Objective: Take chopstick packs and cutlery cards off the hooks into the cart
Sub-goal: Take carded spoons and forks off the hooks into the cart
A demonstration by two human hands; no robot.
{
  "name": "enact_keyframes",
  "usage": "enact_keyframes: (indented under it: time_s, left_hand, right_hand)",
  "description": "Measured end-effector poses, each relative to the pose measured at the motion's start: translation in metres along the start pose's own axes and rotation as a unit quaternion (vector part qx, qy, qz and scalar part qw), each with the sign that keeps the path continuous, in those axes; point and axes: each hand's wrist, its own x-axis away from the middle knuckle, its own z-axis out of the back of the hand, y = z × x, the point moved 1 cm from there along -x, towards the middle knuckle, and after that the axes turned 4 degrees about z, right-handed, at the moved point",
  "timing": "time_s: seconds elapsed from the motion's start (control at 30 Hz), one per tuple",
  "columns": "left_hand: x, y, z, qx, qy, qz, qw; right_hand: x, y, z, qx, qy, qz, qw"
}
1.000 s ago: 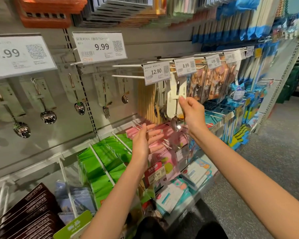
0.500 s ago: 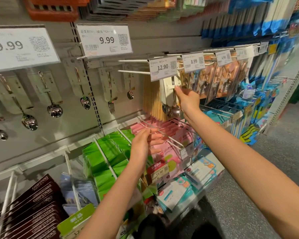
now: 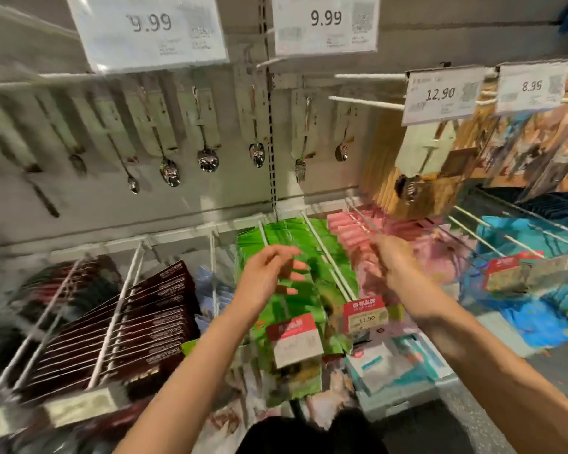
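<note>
**A:** Chopstick packs [image 3: 158, 316], dark and lettered CHOPSTICKS, threaded in a deep row on white hooks [image 3: 112, 322], lower left. Green packs [image 3: 309, 231] and pink packs [image 3: 345, 231] on the neighbouring hooks at centre. No cart in view.

**B:** Probably light. Stiff along the length, glossy in the wrap, so perhaps slippery. Best pinched near the top edge, by the hang hole, then slid forward off the hook's open end, past the price tag [image 3: 294, 339].

**A:** And higher up?

**B:** Cutlery cards [image 3: 207, 126], pale, hung against the back wall, each with a single spoon or fork. Thin card, likely bendy, weighted low by the metal. Safer taken with card and handle pinched together, not by a corner.

**A:** Hands?

**B:** Both forearms stretched out toward the lower hooks, hands apart and roughly level. Left hand [image 3: 269, 276] poised over the green packs, fingers [image 3: 295, 267] loosely spread, seemingly holding nothing. Right hand [image 3: 391, 257] over the pink packs, beside a hook wire, too smeared by motion to read. Closed on something or not: impossible to tell.
</note>
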Motion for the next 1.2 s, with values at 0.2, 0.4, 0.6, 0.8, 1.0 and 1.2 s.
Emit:
enact_keyframes:
  time_s: [0.2,0.4,0.6,0.8,1.0,1.2]
  left_hand:
    - [0.075,0.005,0.105,-0.164,-0.024,0.045,0.985]
    - [0.180,0.005,0.223,-0.243,0.063,0.094,0.963]
    - [0.326,0.000,0.310,-0.221,0.201,0.110,0.948]
    - [0.480,-0.033,0.363,-0.255,0.309,0.209,0.892]
    - [0.593,-0.121,0.384,-0.213,0.322,0.411,0.826]
    - [0.654,-0.247,0.371,-0.267,0.194,0.565,0.756]
  right_hand:
    - [0.093,0.000,-0.121,0.040,-0.254,0.025,0.966]
    - [0.200,-0.003,-0.231,0.142,-0.459,0.126,0.868]
    - [0.314,0.016,-0.321,0.242,-0.629,0.242,0.698]
    - [0.445,0.055,-0.385,0.321,-0.745,0.333,0.481]
    - [0.550,0.126,-0.414,0.374,-0.819,0.335,0.277]
    - [0.623,0.207,-0.427,0.482,-0.828,0.271,0.095]
